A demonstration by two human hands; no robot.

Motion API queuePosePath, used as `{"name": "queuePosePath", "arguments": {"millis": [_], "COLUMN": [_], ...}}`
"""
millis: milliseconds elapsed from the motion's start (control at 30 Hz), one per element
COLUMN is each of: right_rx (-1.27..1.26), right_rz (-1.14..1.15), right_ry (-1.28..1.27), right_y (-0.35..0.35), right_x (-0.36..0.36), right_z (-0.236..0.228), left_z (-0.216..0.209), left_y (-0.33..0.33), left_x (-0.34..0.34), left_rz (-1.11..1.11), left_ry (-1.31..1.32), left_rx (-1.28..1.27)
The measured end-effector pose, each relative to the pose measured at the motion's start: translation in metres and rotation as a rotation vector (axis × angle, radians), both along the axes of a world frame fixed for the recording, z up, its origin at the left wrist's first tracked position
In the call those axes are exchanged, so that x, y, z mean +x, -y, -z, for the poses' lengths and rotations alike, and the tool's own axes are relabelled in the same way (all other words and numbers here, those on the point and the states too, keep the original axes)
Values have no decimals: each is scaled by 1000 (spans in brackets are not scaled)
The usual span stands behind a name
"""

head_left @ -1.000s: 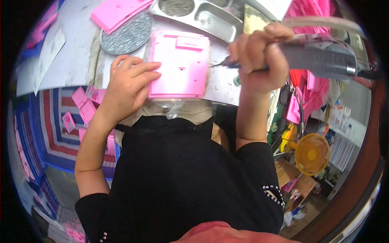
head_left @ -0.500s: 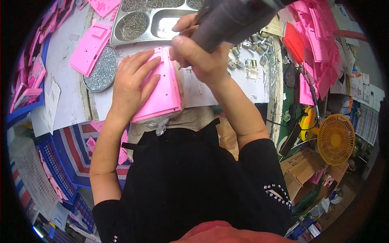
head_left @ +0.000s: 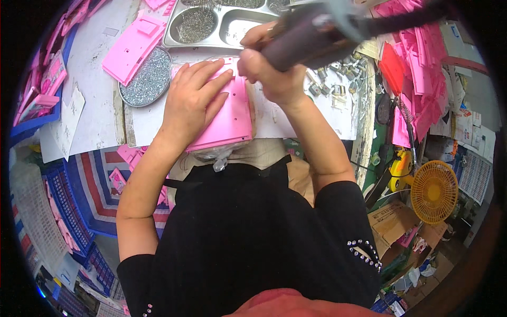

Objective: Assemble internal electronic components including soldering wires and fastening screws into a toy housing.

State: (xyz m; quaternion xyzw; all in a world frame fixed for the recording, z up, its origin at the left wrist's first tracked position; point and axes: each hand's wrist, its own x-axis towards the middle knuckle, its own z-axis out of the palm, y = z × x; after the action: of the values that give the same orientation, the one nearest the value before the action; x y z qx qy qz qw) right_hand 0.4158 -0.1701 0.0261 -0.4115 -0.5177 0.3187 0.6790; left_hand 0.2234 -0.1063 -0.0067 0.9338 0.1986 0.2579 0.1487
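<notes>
My left hand (head_left: 194, 103) lies with fingers spread on a flat pink plastic panel (head_left: 235, 113), holding it down against a plastic-wrapped pad at the table's front edge. Closed round the dark barrel of a corded electric screwdriver (head_left: 309, 42) is my right hand (head_left: 277, 76). The tool slants over the panel's far right corner; its tip is hidden by my fingers. Left of the panel, a round dish (head_left: 145, 79) holds many small silver screws. Another pink panel (head_left: 134, 47) leans on the dish's rim.
A metal compartment tray (head_left: 222, 45) with small metal parts stands behind. Small metal components (head_left: 343, 74) lie at right. Pink pieces (head_left: 417, 68) are heaped beyond them, near a yellow fan (head_left: 434, 185). A blue crate (head_left: 34, 124) with pink parts stands at left.
The whole view has shifted slightly, so the table sits farther right. The screwdriver's rear end has tipped lower toward the right. My left hand stays on the panel.
</notes>
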Motion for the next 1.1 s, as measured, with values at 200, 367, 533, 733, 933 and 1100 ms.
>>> {"name": "queuePosePath", "arguments": {"millis": [200, 367, 533, 733, 933, 1100], "right_rx": [-44, -2, -99, -4, 116, -27], "right_rz": [-200, -200, -106, -142, -141, 116], "right_ry": [-115, -20, 113, -225, -142, -19], "right_y": [47, 73, 65, 58, 26, 20], "right_x": [-4, -17, -24, -5, 12, 34], "right_z": [-28, -14, 13, -14, -34, -53], "left_z": [2, 2, 4, 8, 4, -49], "left_y": [0, 2, 0, -5, -43, -27], "left_x": [-3, -5, -3, -2, 2, -86], "left_rz": [5, -9, -4, 27, 52, -25], "left_ry": [18, 28, 47, 58, -57, 231], "left_rx": [-8, 4, 58, -2, 2, -141]}}
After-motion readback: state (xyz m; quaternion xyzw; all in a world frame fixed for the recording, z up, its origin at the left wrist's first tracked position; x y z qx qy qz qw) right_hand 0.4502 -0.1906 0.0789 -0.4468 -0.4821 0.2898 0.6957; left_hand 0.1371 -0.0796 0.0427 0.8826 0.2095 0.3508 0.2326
